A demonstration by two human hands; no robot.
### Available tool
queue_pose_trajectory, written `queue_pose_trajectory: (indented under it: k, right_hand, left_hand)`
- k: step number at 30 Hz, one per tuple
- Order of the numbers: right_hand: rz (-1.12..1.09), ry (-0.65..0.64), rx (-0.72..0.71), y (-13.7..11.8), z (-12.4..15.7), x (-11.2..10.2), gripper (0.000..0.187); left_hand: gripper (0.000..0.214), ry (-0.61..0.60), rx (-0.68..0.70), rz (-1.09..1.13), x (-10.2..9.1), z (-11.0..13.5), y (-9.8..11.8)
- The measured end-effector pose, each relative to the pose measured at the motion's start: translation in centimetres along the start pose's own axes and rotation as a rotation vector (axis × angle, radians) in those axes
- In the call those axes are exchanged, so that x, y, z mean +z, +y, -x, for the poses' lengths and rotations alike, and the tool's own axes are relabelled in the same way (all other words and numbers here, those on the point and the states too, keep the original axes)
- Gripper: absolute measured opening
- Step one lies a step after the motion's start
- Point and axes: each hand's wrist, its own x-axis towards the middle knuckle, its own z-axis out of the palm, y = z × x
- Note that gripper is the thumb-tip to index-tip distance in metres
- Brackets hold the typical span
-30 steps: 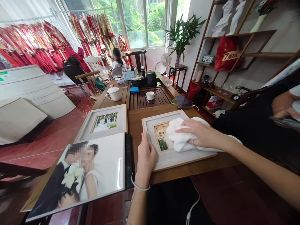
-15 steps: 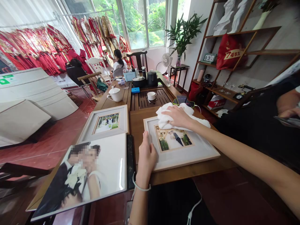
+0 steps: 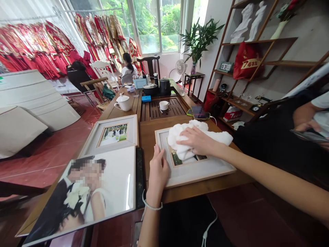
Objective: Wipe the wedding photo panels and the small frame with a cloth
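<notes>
A pale-wood picture frame [image 3: 203, 173] with a wide light mat lies flat on the wooden table, a couple's photo in its middle. My left hand [image 3: 159, 167] grips the frame's left edge, fingers along the border. Under my right hand [image 3: 197, 140] is a bunched white cloth [image 3: 174, 135], held with curved fingers and pressed onto the frame's glass. The cloth hides most of the photo. To the left lie a second framed photo [image 3: 113, 135] and, nearer me, a large glossy print of a couple [image 3: 117, 178], partly over that frame.
Behind the frame are a phone on a cable [image 3: 198, 112], a small white cup [image 3: 163, 105] on a slatted tea tray [image 3: 154, 115], and a lidded white cup [image 3: 123, 103]. Another person's hand [image 3: 309, 126] holds a device at right. Shelves [image 3: 280, 62] stand along the right wall.
My right hand has brought the cloth toward me, down over the photo, covering more of it. My left hand stays at the frame's edge. The view has shifted slightly.
</notes>
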Motion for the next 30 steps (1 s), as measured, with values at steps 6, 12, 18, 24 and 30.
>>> queue_pose_trajectory:
  k: [6, 12, 18, 24, 30]
  right_hand:
    - [0.076, 0.074, 0.360, 3.5, -1.0, 1.6, 0.055]
    - [-0.102, 0.049, 0.378, 3.6, -2.4, 1.3, 0.057]
    - [-0.480, -0.022, -0.074, -1.0, -1.6, -0.7, 0.059]
    - [-0.559, -0.127, -0.062, -3.7, 4.3, -4.0, 0.065]
    - [-0.444, -0.122, 0.127, -1.3, 9.2, -4.2, 0.063]
  left_hand:
    - [0.038, -0.001, 0.006, 0.034, -0.1, 0.1, 0.0]
    - [0.039, 0.025, -0.026, 0.052, -0.2, 0.1, 0.4]
    - [0.050, 0.023, -0.062, 0.041, -0.4, 0.2, 0.6]
    - [0.051, 0.008, -0.093, 0.032, -0.5, 0.2, 0.9]
    - [0.053, 0.006, -0.105, 0.043, -0.5, 0.1, 1.0]
